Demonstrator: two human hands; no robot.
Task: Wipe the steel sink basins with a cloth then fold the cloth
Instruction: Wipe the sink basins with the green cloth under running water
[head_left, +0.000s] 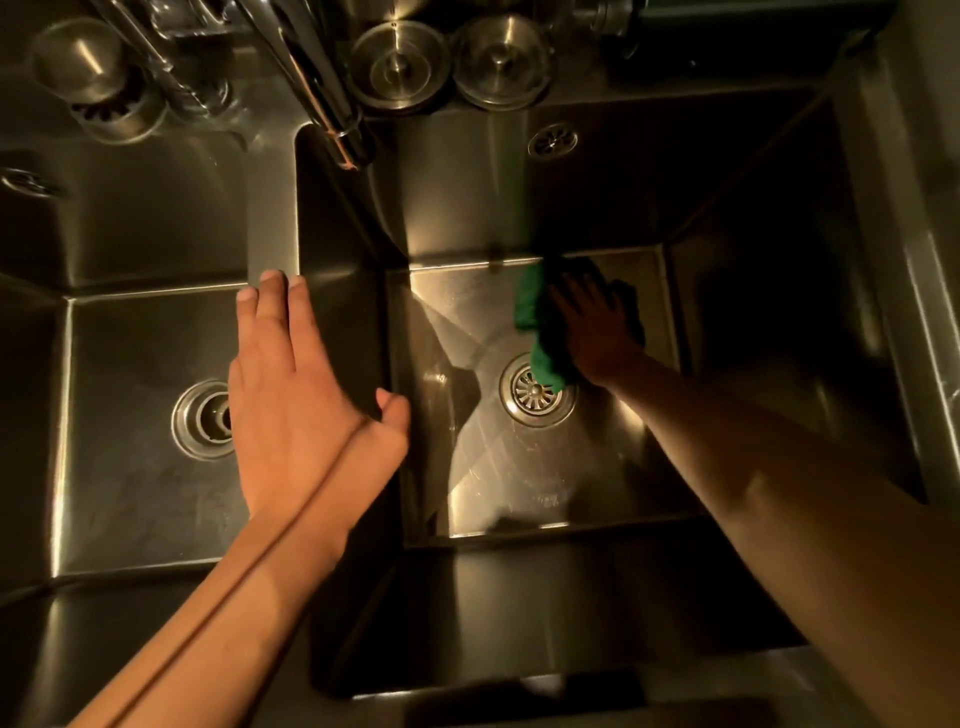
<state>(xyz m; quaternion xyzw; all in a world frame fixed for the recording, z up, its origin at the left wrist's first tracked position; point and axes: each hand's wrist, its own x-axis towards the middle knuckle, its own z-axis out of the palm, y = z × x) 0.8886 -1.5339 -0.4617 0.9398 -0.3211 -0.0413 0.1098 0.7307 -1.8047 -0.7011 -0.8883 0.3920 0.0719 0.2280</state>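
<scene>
Two hands work in dim light: the right hand presses flat on a green cloth on the right basin floor beside its drain; the left hand, fingers straight, rests on the steel divider.

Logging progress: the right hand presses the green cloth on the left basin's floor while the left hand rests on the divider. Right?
Wrong basin. In the head view the right hand presses the cloth on the right basin's floor; the left hand does rest on the divider.
</scene>
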